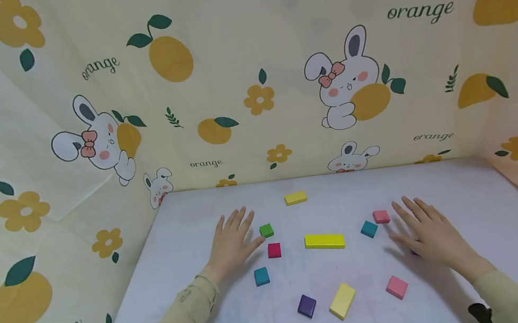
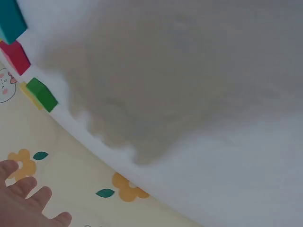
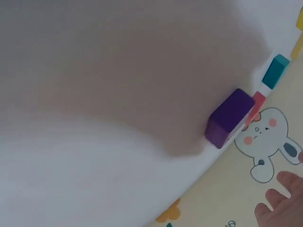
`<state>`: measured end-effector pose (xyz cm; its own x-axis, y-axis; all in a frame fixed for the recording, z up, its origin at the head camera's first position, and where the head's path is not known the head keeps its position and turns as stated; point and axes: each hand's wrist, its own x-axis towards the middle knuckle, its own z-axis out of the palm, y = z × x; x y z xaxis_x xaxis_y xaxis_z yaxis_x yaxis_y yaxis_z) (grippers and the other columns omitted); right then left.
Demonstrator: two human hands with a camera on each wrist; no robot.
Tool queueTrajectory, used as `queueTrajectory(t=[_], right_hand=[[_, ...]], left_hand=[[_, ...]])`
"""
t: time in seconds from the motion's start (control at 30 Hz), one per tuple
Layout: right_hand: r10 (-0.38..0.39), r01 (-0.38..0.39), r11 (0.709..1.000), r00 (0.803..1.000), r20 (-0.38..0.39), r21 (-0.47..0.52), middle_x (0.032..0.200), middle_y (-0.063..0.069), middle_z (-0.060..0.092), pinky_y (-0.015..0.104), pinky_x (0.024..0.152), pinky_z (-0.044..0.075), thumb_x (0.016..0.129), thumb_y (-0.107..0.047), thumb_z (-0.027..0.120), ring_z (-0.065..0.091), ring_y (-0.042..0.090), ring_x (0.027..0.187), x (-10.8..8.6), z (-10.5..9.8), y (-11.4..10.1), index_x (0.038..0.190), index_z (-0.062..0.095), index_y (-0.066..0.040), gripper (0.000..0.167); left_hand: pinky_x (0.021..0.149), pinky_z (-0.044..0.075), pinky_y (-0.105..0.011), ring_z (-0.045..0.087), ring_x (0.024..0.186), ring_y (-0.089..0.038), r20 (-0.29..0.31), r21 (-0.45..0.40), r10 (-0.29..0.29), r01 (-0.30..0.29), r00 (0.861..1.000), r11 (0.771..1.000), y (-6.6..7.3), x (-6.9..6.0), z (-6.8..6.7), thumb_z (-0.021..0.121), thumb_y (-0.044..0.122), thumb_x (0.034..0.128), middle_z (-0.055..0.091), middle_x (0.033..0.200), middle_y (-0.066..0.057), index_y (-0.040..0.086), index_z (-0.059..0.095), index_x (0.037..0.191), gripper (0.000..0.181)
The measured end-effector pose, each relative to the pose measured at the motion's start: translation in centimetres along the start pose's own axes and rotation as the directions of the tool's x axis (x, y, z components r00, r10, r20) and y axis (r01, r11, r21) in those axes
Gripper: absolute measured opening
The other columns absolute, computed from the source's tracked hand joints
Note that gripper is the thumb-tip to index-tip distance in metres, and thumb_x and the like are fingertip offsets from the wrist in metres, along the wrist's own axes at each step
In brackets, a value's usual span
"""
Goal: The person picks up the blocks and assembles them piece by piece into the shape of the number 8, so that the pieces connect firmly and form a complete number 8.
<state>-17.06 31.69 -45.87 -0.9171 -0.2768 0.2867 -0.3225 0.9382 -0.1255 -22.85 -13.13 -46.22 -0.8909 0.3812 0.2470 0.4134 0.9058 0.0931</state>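
Note:
The left hand [image 1: 232, 242], fingers spread and holding nothing, hovers left of a green block [image 1: 266, 230] and a red block [image 1: 274, 250]; its thumb tip is near both. Spread fingers also mark the right hand [image 1: 432, 235], which hangs above a purple block that it mostly hides in the head view. That purple block [image 3: 230, 118] shows whole in the right wrist view, apart from the right hand's fingers [image 3: 284, 203]. Left of the right hand are a pink block [image 1: 381, 217] and a teal block [image 1: 369, 229]. A long yellow block [image 1: 324, 241] lies between the hands.
Nearer the front lie a blue-teal block [image 1: 261, 276], a purple block [image 1: 306, 306], a pale yellow block [image 1: 342, 301] and a pink block [image 1: 397, 287]. Another yellow block [image 1: 295, 198] is at the back. A printed cloth [image 1: 231, 90] hangs behind and beside the white table [image 1: 206, 202].

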Motion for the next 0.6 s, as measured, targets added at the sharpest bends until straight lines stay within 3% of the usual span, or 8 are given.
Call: queueTrajectory(t=[0.1, 0.3, 0.5, 0.6], right_hand=[[0.004, -0.003, 0.999, 1.000, -0.019, 0.033, 0.141, 0.029, 0.036, 0.063, 0.101, 0.027, 0.086, -0.040, 0.062, 0.031, 0.048, 0.128, 0.7, -0.4, -0.3, 0.143, 0.032, -0.005, 0.073], [0.045, -0.046, 0.994, 0.999, 0.013, 0.099, 0.132, 0.029, 0.045, 0.063, 0.095, 0.034, 0.085, -0.033, 0.064, 0.040, 0.048, 0.119, 2.0, -1.1, -1.6, 0.130, 0.049, 0.001, 0.059], [0.062, -0.065, 0.991, 0.998, 0.034, 0.114, 0.122, 0.026, 0.056, 0.063, 0.091, 0.038, 0.083, -0.029, 0.067, 0.048, 0.046, 0.114, 3.0, -0.6, -2.5, 0.114, 0.063, -0.001, 0.041], [0.083, -0.090, 0.988, 0.995, 0.058, 0.129, 0.118, 0.024, 0.058, 0.061, 0.088, 0.040, 0.082, -0.028, 0.068, 0.050, 0.044, 0.111, 3.3, -0.3, -2.8, 0.110, 0.066, -0.002, 0.038]], left_hand=[[0.108, 0.032, -0.050, 0.045, 0.129, -0.027, -0.056, -0.009, 0.031, -0.032, 0.998, 0.999, 0.5, 0.6, -0.1, 0.054, 0.052, 0.0872, 0.046, 0.142, -0.008, 0.015, 0.046, 0.137, 0.063], [0.095, 0.045, -0.043, 0.056, 0.115, -0.026, -0.072, -0.059, 0.066, -0.070, 0.995, 0.996, 2.4, 2.0, 0.1, 0.060, 0.038, 0.0872, 0.059, 0.125, -0.008, 0.011, 0.059, 0.123, 0.044], [0.088, 0.050, -0.034, 0.061, 0.100, -0.020, 0.011, -0.189, 0.121, -0.116, 0.993, 0.975, 4.8, 3.0, 0.6, 0.060, 0.033, 0.0892, 0.066, 0.109, -0.005, 0.008, 0.066, 0.112, 0.034], [0.085, 0.051, -0.030, 0.063, 0.094, -0.018, 0.045, -0.207, 0.168, -0.155, 0.985, 0.966, 5.8, 3.4, 0.9, 0.061, 0.033, 0.0887, 0.068, 0.104, -0.004, 0.009, 0.068, 0.108, 0.032]])
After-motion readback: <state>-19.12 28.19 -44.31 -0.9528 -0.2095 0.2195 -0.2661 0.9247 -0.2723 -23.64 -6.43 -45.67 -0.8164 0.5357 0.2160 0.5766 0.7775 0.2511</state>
